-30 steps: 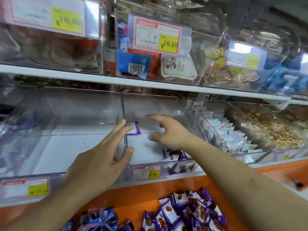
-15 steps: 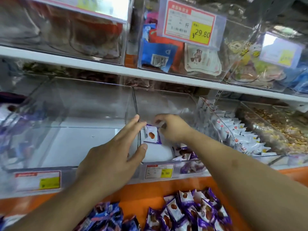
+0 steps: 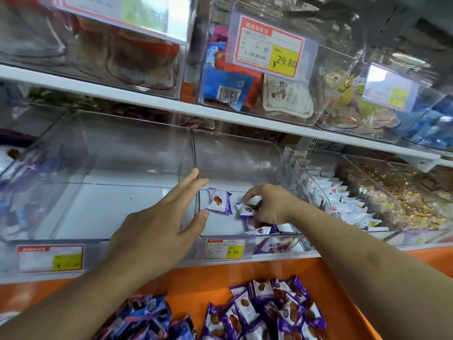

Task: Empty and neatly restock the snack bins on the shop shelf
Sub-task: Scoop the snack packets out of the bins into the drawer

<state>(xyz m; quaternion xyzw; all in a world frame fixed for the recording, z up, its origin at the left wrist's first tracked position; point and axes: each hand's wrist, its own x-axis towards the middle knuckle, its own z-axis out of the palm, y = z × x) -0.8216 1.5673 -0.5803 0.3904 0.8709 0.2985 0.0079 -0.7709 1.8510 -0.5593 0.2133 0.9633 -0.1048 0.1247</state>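
Observation:
Two clear plastic bins stand side by side on the middle shelf. The left bin [image 3: 98,148] holds nothing. My left hand [image 3: 159,222] rests with straight fingers on the divider wall between them. In the right bin [image 3: 245,153] a purple-and-white snack packet [image 3: 219,201] lies on the floor. My right hand [image 3: 272,204] reaches into that bin and pinches another purple-and-white packet [image 3: 246,210]. A few more packets [image 3: 264,230] lie at the bin's front under my wrist.
A pile of purple packets [image 3: 264,312] and a pile of blue ones [image 3: 147,320] lie on the orange ledge [image 3: 208,278] below. To the right stand bins of white packets [image 3: 343,200] and loose snacks [image 3: 404,202]. Filled bins sit on the upper shelf [image 3: 220,114].
My right hand drew back from the rear of the right bin and closed on a packet near the front. One packet slid forward. My left hand stayed on the divider.

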